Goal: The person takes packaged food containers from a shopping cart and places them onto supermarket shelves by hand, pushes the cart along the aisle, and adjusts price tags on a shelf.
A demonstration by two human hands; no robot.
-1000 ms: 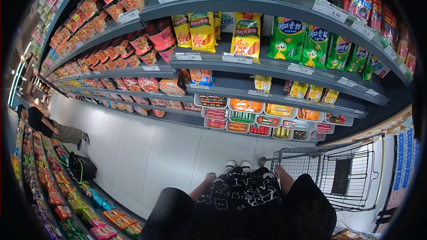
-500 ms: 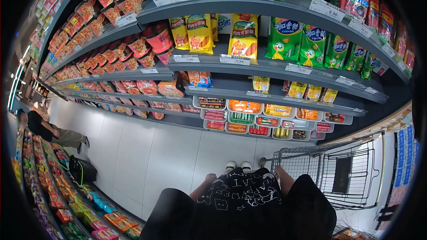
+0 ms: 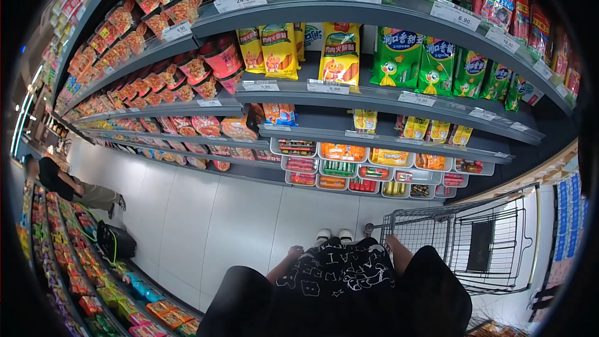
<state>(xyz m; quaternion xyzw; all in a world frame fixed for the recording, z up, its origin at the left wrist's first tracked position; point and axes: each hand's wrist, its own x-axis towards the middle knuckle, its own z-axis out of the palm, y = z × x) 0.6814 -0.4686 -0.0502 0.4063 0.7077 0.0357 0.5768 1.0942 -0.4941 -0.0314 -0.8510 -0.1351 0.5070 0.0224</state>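
Observation:
My left hand (image 3: 294, 252) hangs low beside the front of my black printed shirt (image 3: 340, 268), away from the shelves. It looks small here, and its finger positions are unclear. On the other side, my right hand (image 3: 391, 241) is down next to the near corner of a grey wire shopping cart (image 3: 430, 228). Whether it touches the cart I cannot tell, as its fingers are mostly hidden. No item is visible in either hand. Ahead, yellow sausage packs (image 3: 340, 55) and green sausage packs (image 3: 397, 59) stand on a shelf.
Clear bins (image 3: 340, 151) of wrapped sausages sit at the bottom of the shelving. Cup noodles (image 3: 221, 56) fill the left shelves. A person (image 3: 59, 178) is at the far left, near a black basket (image 3: 116, 241). Snack shelves (image 3: 81, 268) line the lower left; pale floor tiles (image 3: 237, 224) lie between.
The view has shifted very slightly, so the upper shelves appear a little lower and further left. My hands and the cart stay in place.

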